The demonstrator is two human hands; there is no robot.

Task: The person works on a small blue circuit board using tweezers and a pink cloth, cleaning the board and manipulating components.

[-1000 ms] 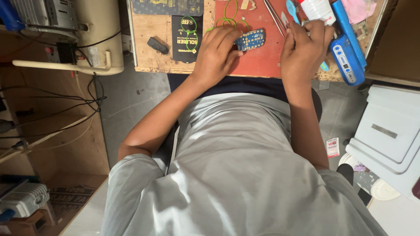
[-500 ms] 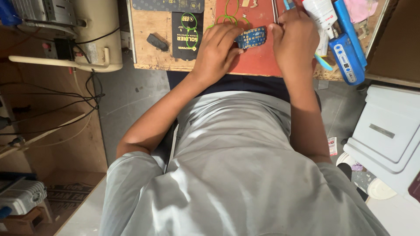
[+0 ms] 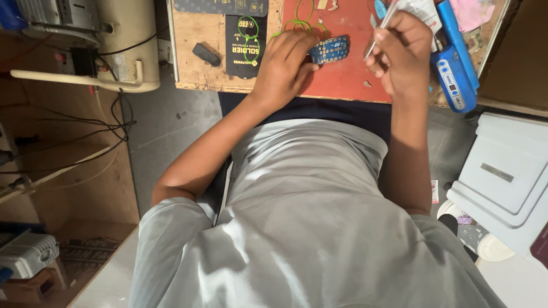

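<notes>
My left hand (image 3: 283, 67) rests on a red mat (image 3: 348, 80) and pinches the left end of a small blue circuit board (image 3: 330, 50) that lies flat on it. My right hand (image 3: 402, 51) is raised a little to the right of the board, fingers closed around thin metal tweezers (image 3: 379, 25) that point up and away from the board. The tweezer tips do not touch the board. A green wire loop (image 3: 304, 17) lies on the mat just beyond my left hand.
A wooden bench (image 3: 197, 71) holds a black packet (image 3: 242, 48), a small dark block (image 3: 205, 54) and a blue hand tool (image 3: 454, 80) at the right. A cream machine (image 3: 123, 45) with cables stands left; a white box (image 3: 502, 177) sits right.
My right hand has drawn back to the right, away from the board, lifting the tweezers. My left hand keeps its hold on the board.
</notes>
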